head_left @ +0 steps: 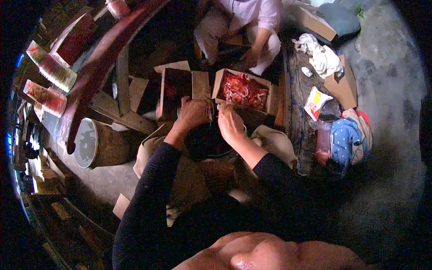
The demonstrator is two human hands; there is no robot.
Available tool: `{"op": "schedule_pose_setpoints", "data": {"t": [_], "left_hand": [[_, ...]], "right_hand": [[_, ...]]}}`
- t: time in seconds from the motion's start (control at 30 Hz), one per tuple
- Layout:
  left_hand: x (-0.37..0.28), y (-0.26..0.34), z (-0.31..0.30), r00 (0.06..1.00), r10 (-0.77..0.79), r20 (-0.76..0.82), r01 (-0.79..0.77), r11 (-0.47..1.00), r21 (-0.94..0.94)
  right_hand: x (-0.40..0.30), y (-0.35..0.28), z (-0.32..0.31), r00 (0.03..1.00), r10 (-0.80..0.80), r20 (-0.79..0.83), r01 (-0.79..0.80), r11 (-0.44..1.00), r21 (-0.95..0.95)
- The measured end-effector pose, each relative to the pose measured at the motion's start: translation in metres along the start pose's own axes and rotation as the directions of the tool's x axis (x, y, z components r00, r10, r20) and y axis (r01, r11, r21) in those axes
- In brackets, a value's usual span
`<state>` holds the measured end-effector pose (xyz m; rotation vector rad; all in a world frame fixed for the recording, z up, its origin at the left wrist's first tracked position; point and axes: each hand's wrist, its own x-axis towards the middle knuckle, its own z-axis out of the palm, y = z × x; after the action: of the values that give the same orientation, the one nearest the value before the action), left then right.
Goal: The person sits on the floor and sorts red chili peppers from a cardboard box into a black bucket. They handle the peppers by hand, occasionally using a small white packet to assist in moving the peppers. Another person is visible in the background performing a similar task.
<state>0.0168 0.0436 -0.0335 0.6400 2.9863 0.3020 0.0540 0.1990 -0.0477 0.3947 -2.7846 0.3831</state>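
My left hand [197, 110] has its fingers curled around a clear, shiny item [211, 114], perhaps plastic; its shape is hard to make out. Close by on the right, my right hand [230, 123] has thumb and fingers bent together at the near left corner of a cardboard box [274, 101]. Whether it pinches something small is too blurred to tell. Red and whitish pieces [241, 88], possibly wrapped, fill that box. A second cardboard box [200, 84] stands beyond my left hand, its inside mostly dark. Below both hands lies a black object [207, 140] between my knees.
Across from me sits a person [249, 20], one hand hanging low. Left are a bucket [86, 143], a dark red curved beam [111, 44] and stacked printed cups [52, 67]. On the right, a wooden plank [298, 135] bears white cloth [324, 59] and blue dotted cloth [344, 138].
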Motion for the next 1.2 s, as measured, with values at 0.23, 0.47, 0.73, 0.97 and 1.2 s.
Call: {"op": "schedule_pose_setpoints", "data": {"t": [0.23,0.47,0.73,0.97,1.2], "left_hand": [[0.002,-0.009,0.026,0.995,0.044,-0.088,-0.045,0.999,-0.006],[0.0,-0.01,0.037,0.996,0.06,-0.062,-0.066,0.994,-0.09],[0.006,-0.013,0.017,0.975,-0.116,-0.192,-0.055,0.706,-0.706],[0.013,0.001,0.007,0.995,0.029,-0.1,-0.104,0.354,-0.929],[0.001,0.01,0.019,0.845,-0.156,-0.512,-0.192,0.805,-0.562]], "right_hand": [[0.005,0.004,0.021,0.998,0.049,-0.048,-0.041,0.986,0.16],[0.007,0.017,0.039,0.963,0.094,0.253,-0.155,0.96,0.234],[0.032,0.055,0.003,0.908,0.16,0.387,-0.416,0.452,0.789],[0.035,0.059,-0.005,0.866,0.138,0.48,-0.496,0.113,0.861],[0.038,0.05,-0.002,0.846,0.288,0.448,-0.515,0.229,0.826]]}}
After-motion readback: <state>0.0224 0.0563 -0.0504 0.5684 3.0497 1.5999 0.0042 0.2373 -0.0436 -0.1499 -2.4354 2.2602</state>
